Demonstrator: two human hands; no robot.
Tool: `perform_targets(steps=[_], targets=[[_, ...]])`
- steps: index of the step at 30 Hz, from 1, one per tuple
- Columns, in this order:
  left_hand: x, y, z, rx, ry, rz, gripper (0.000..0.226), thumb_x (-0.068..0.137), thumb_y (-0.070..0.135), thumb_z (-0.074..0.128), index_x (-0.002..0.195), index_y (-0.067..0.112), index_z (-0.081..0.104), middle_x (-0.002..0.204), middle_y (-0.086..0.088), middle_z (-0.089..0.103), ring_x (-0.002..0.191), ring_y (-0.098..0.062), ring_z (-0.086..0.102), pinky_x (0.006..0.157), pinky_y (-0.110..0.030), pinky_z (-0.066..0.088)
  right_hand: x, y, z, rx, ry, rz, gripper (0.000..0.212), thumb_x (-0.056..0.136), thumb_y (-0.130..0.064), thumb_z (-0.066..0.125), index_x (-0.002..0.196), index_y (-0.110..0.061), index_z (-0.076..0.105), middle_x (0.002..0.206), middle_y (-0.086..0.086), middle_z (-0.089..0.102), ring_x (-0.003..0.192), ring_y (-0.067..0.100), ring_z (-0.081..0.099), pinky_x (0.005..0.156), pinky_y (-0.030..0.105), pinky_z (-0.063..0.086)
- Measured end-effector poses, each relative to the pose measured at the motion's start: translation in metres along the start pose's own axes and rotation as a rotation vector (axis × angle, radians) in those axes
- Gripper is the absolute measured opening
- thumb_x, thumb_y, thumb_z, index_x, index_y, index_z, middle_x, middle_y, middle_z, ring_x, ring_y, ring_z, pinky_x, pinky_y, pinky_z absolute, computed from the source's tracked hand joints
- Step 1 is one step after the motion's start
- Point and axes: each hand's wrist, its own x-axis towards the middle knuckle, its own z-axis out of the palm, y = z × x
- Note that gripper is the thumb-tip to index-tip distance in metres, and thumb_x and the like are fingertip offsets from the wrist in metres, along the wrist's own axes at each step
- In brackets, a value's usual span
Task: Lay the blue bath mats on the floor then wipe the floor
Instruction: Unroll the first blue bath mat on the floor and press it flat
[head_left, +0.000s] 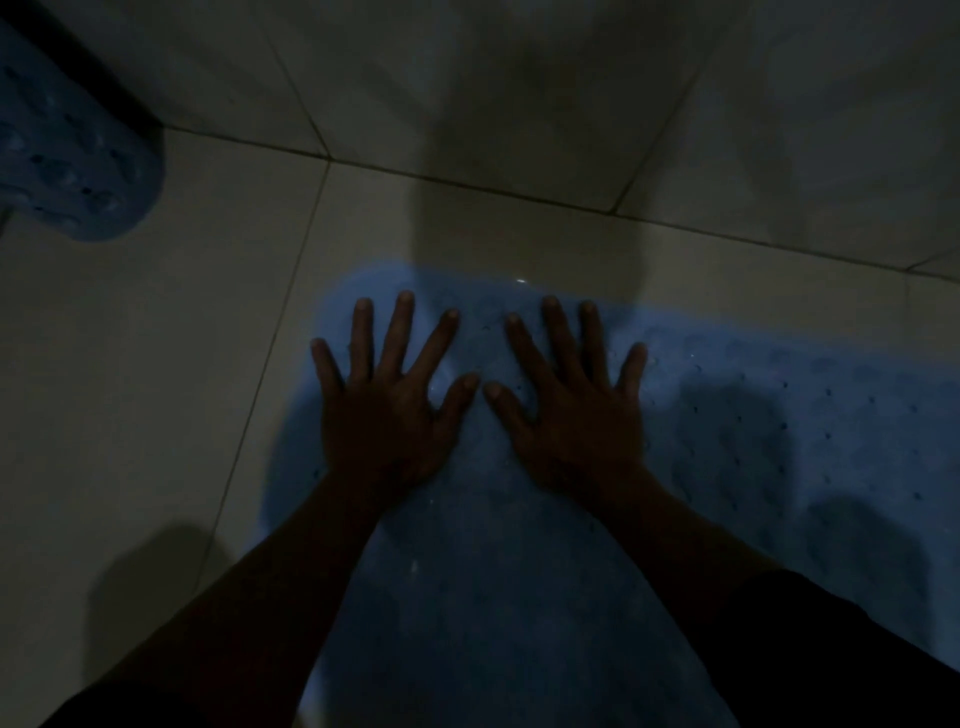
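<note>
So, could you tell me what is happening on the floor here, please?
A person is pressing a blue bath mat flat onto the tiled floor. The left hand and the right hand lie side by side on the mat near its rounded end, palms down with fingers spread, gripping nothing. A second blue mat sits at the upper left edge of the view, only partly visible. The light is dim, so finer detail is hard to tell.

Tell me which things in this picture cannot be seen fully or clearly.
Head view:
- Blue bath mat: right and bottom edges cut off; left hand, right hand and arms cover parts.
- Second blue mat: cut by left edge; lying flat or not, unclear.
- Mat textures: dim light blurs them.
</note>
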Motion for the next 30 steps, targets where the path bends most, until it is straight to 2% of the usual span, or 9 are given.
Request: perform_targets(steps=[3,7,12,17,20,24,27,30], targets=[[0.002,0.0,-0.001,-0.006,-0.01,-0.004,0.068,0.095,0.072,0.028,0.156,0.045,0.015,0.168,0.002,0.009,0.155,-0.033,0.002,0.115,-0.069,0.01,0.001,0.0,-0.001,-0.021,-0.007,0.004,0.069,0.096,-0.069,0.029,0.156,-0.04,0.013,0.167,-0.005,0.002,0.154,0.025,-0.005,0.114,0.069,0.007],[0.002,0.0,-0.003,-0.007,-0.04,-0.007,0.069,0.095,0.073,0.025,0.156,0.047,0.008,0.169,0.003,0.005,0.155,-0.032,-0.001,0.115,-0.069,0.009,0.002,-0.002,-0.004,-0.043,-0.014,0.015,0.069,0.095,-0.07,0.028,0.156,-0.041,0.014,0.167,-0.004,0.004,0.154,0.025,-0.002,0.114,0.068,0.007],[0.001,-0.002,-0.004,-0.028,-0.062,0.013,0.071,0.094,0.072,0.027,0.157,0.047,0.006,0.169,0.004,-0.001,0.155,-0.033,-0.005,0.116,-0.071,0.005,0.005,-0.002,-0.006,-0.042,-0.058,0.035,0.071,0.093,-0.073,0.023,0.156,-0.044,0.006,0.167,-0.005,-0.001,0.154,0.024,-0.007,0.115,0.068,0.004],[0.002,-0.004,-0.002,-0.068,-0.075,0.018,0.072,0.094,0.072,0.027,0.157,0.046,0.004,0.169,0.004,-0.005,0.154,-0.034,-0.007,0.115,-0.072,0.004,0.002,-0.005,0.0,-0.091,-0.03,0.046,0.067,0.095,-0.071,0.026,0.155,-0.044,0.014,0.167,-0.002,0.008,0.154,0.026,0.002,0.115,0.065,0.01],[0.0,-0.004,0.0,-0.08,-0.053,0.021,0.07,0.095,0.071,0.025,0.157,0.045,0.004,0.169,0.003,-0.003,0.155,-0.033,-0.005,0.115,-0.072,0.004,-0.001,-0.012,-0.002,-0.052,-0.07,0.122,0.065,0.096,-0.07,0.026,0.154,-0.048,0.008,0.167,-0.006,0.001,0.154,0.025,-0.002,0.116,0.066,0.009],[0.0,-0.007,0.004,-0.093,-0.024,0.046,0.068,0.097,0.07,0.023,0.157,0.044,0.005,0.169,0.001,0.0,0.155,-0.035,-0.002,0.115,-0.072,0.005,-0.013,-0.027,-0.007,0.074,-0.13,0.218,0.062,0.098,-0.065,0.019,0.153,-0.05,-0.005,0.165,-0.012,-0.015,0.152,0.018,-0.017,0.119,0.062,-0.001],[0.001,-0.006,0.006,-0.098,-0.006,0.036,0.068,0.096,0.071,0.024,0.157,0.045,0.01,0.169,0.001,0.005,0.154,-0.035,0.002,0.115,-0.072,0.005,-0.028,-0.023,-0.011,0.085,-0.198,0.194,0.061,0.099,-0.063,0.014,0.152,-0.049,-0.012,0.163,-0.014,-0.022,0.15,0.015,-0.022,0.12,0.06,-0.004],[0.001,-0.004,0.008,-0.076,-0.014,0.004,0.068,0.094,0.074,0.021,0.156,0.048,0.01,0.169,0.004,0.004,0.155,-0.033,0.001,0.116,-0.071,0.002,-0.048,-0.009,-0.009,0.017,-0.165,0.156,0.06,0.098,-0.064,0.013,0.151,-0.051,-0.011,0.163,-0.015,-0.021,0.151,0.015,-0.021,0.12,0.06,-0.003]])
